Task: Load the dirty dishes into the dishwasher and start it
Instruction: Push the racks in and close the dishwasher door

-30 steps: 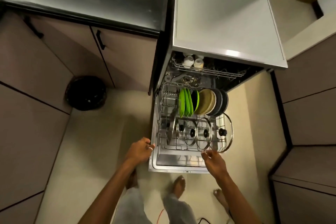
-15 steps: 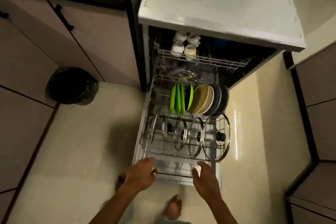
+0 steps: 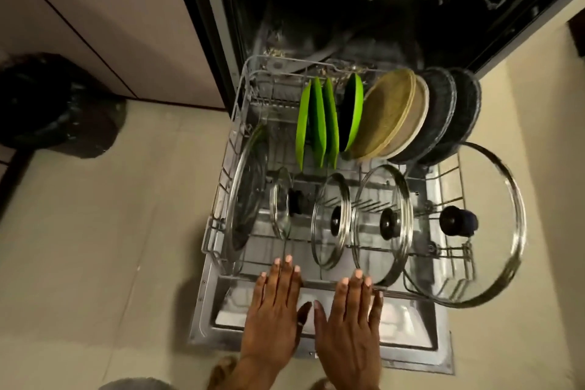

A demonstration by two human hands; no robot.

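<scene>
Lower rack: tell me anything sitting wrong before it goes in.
The largest glass lid at the right end hangs out past the side wires of the lower rack instead of standing inside like the other lids; it might catch on the way in.

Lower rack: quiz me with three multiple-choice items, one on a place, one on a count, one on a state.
1. Where in the lower rack does the largest glass lid stand? A. left end B. right end C. middle
2. How many dark grey plates? A. two B. four C. none
3. How are the left hand and right hand? A. fists B. gripping a lid C. flat, fingers straight, at the rack's front edge

B: it leans out past the right side wires.
A: two stand right of the beige plates.
C: no finger curls.
</scene>
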